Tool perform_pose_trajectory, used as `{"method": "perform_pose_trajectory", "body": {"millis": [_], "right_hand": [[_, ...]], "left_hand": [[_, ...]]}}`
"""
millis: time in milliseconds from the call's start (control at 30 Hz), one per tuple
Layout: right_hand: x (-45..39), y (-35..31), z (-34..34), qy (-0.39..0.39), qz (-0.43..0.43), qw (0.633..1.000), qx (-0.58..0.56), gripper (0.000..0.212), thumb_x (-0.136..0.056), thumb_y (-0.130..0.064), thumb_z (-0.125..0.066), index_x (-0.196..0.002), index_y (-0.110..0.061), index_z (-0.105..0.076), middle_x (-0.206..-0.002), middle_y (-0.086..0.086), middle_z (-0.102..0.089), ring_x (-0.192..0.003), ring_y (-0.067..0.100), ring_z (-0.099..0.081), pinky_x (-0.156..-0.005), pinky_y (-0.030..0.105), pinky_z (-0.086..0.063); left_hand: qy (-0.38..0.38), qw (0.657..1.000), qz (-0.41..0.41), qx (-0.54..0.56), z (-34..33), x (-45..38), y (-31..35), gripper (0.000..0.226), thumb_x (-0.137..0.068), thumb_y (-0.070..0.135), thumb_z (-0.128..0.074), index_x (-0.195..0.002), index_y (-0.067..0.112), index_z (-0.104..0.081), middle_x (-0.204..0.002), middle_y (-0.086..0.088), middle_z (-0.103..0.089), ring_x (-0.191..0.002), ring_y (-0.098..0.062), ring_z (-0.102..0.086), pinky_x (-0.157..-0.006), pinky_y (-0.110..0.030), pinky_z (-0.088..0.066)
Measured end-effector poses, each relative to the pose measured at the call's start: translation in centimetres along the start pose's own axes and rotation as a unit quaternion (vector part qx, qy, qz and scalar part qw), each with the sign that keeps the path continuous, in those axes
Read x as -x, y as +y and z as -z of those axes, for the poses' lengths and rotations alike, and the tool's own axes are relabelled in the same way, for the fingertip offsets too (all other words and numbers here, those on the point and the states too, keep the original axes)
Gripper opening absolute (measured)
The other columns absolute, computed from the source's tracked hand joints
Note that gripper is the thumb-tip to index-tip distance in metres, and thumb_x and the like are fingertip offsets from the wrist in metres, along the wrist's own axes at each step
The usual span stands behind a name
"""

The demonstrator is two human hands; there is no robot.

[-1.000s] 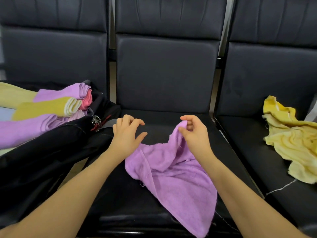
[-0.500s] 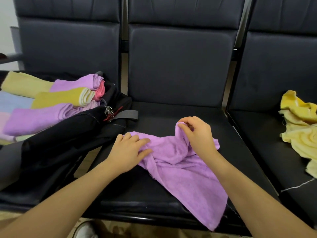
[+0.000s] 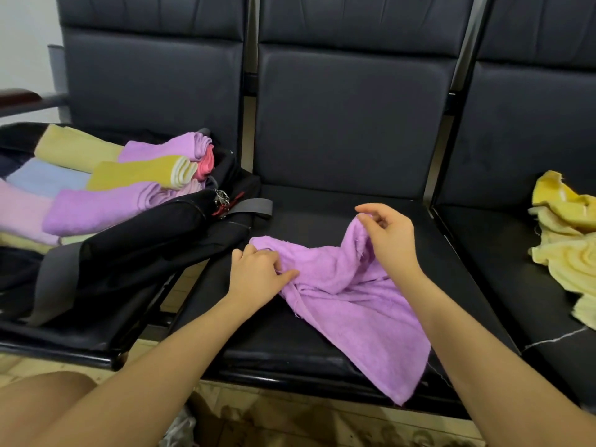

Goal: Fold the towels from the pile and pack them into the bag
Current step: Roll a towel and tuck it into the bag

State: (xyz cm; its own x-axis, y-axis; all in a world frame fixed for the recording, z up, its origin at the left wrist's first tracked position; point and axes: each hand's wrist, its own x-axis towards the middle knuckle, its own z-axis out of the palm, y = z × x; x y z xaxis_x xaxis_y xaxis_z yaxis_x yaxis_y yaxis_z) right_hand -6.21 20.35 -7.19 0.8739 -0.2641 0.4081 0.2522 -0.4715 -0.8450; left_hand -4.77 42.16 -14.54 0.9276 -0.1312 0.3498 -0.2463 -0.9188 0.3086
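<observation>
1. Purple towel [image 3: 348,295] lies crumpled on the middle seat [image 3: 325,214], its near end hanging over the front edge. Not yet flat, so I judge the step as spreading it out before the first fold.
2. Left hand [image 3: 258,275] presses down on the towel's left edge, fingers curled into the cloth and gripping it. Probably an anchor so the fabric doesn't slide on the slick seat.
3. Right hand [image 3: 388,237] pinches a raised edge of the towel between thumb and fingertips, lifting it into a peak, likely hunting for a corner to pull out straight.
4. Black bag [image 3: 138,240] lies open on the left seat, just beside the left hand. Folded towels [image 3: 135,185] in purple, yellow, pink and pale blue are already packed in rows inside, so packing looks well along.
5. Yellow towels [image 3: 567,240] sit in a loose unfolded heap on the right seat, well apart from the hands: the remaining pile.
6. Versus a second ago: the left hand hovered above the towel with nothing in it, now it is down on the cloth and gripping. The towel's left edge is drawn out further toward the bag. The right hand's pinch is unchanged. The camera view has shifted left, showing more of the bag.
</observation>
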Motion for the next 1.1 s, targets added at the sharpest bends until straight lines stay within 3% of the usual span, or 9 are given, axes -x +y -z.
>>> {"method": "perform_pose_trajectory", "body": {"millis": [100,200,333,467,633,700,833,933,1100], "right_hand": [[0.5,0.3,0.0,-0.020,-0.013,1.000,0.015,0.015,-0.093,-0.007,-0.058,-0.097,-0.016,-0.070,-0.088,-0.004,-0.067,-0.083,0.008,-0.063,-0.070,0.013,-0.048],[1.0,0.1,0.2,-0.027,-0.021,0.999,0.019,0.014,-0.092,-0.007,-0.059,-0.098,-0.014,-0.070,-0.089,0.000,-0.068,-0.082,0.013,-0.064,-0.067,0.012,-0.048],[0.8,-2.0,1.4,-0.061,0.021,0.998,0.027,0.032,-0.087,0.000,-0.061,-0.111,-0.019,-0.064,-0.104,-0.004,-0.065,-0.090,0.012,-0.061,-0.075,0.013,-0.048],[0.9,-4.7,2.2,-0.069,0.090,0.990,0.080,0.041,-0.088,0.001,-0.059,-0.125,-0.017,-0.057,-0.117,-0.006,-0.058,-0.100,0.006,-0.053,-0.090,0.019,-0.045],[-0.1,-6.8,3.1,0.022,0.140,0.985,0.099,0.019,-0.090,0.000,-0.058,-0.102,-0.011,-0.068,-0.098,-0.003,-0.061,-0.080,-0.003,-0.052,-0.073,0.002,-0.039],[-0.9,-7.4,3.5,0.043,0.149,0.980,0.124,0.015,-0.091,-0.002,-0.059,-0.095,-0.011,-0.070,-0.094,-0.003,-0.060,-0.080,-0.002,-0.053,-0.072,0.003,-0.039],[-2.8,-10.0,4.9,0.078,0.133,0.983,0.102,0.014,-0.093,-0.012,-0.059,-0.097,-0.017,-0.072,-0.092,-0.002,-0.065,-0.084,0.007,-0.058,-0.075,0.018,-0.046],[-4.1,-12.5,6.1,0.113,0.101,0.988,0.013,0.016,-0.091,-0.010,-0.059,-0.096,-0.017,-0.072,-0.089,-0.004,-0.067,-0.082,0.002,-0.060,-0.072,0.010,-0.044],[-6.2,-15.8,8.6,0.159,0.068,0.981,-0.091,0.021,-0.090,-0.006,-0.059,-0.103,-0.015,-0.072,-0.090,-0.005,-0.068,-0.084,0.004,-0.061,-0.075,0.013,-0.045]], "left_hand": [[0.013,1.000,0.009,0.008,-0.3,0.2,0.1,0.013,-0.085,0.026,-0.063,-0.077,0.019,-0.069,-0.080,0.005,-0.067,-0.088,-0.017,-0.053,-0.071,-0.028,-0.016],[0.063,0.996,0.029,0.051,0.6,0.0,0.0,0.018,-0.082,0.009,-0.057,-0.066,0.011,-0.065,-0.068,-0.002,-0.063,-0.072,-0.023,-0.054,-0.067,-0.031,-0.022],[0.069,0.980,0.030,0.184,3.9,-1.2,0.5,0.016,-0.089,0.012,-0.058,-0.099,0.012,-0.071,-0.095,-0.002,-0.065,-0.084,-0.018,-0.059,-0.083,-0.030,-0.043],[0.072,0.971,0.012,0.229,6.6,-2.0,1.4,0.022,-0.091,0.011,-0.060,-0.110,0.011,-0.070,-0.102,-0.004,-0.063,-0.084,-0.011,-0.055,-0.081,-0.022,-0.043],[0.123,0.955,0.016,0.268,10.1,-3.1,2.8,0.020,-0.090,0.009,-0.061,-0.107,0.009,-0.072,-0.105,-0.006,-0.067,-0.097,-0.018,-0.062,-0.090,-0.027,-0.046],[0.129,0.949,0.037,0.286,11.4,-4.0,3.3,0.021,-0.091,0.010,-0.060,-0.108,0.009,-0.071,-0.108,-0.005,-0.068,-0.101,-0.018,-0.062,-0.092,-0.026,-0.045],[0.141,0.887,0.137,0.418,14.0,-6.2,4.8,0.020,-0.091,0.009,-0.061,-0.108,0.011,-0.071,-0.108,-0.002,-0.068,-0.097,-0.013,-0.060,-0.095,-0.034,-0.050],[0.157,0.836,0.185,0.493,15.9,-7.7,5.6,0.020,-0.090,0.007,-0.060,-0.107,0.009,-0.072,-0.107,-0.008,-0.069,-0.098,-0.022,-0.064,-0.092,-0.037,-0.052],[0.164,0.802,0.178,0.545,19.3,-9.9,6.5,0.021,-0.085,-0.001,-0.062,-0.100,0.007,-0.074,-0.092,-0.011,-0.071,-0.087,-0.024,-0.067,-0.083,-0.032,-0.055]]}}
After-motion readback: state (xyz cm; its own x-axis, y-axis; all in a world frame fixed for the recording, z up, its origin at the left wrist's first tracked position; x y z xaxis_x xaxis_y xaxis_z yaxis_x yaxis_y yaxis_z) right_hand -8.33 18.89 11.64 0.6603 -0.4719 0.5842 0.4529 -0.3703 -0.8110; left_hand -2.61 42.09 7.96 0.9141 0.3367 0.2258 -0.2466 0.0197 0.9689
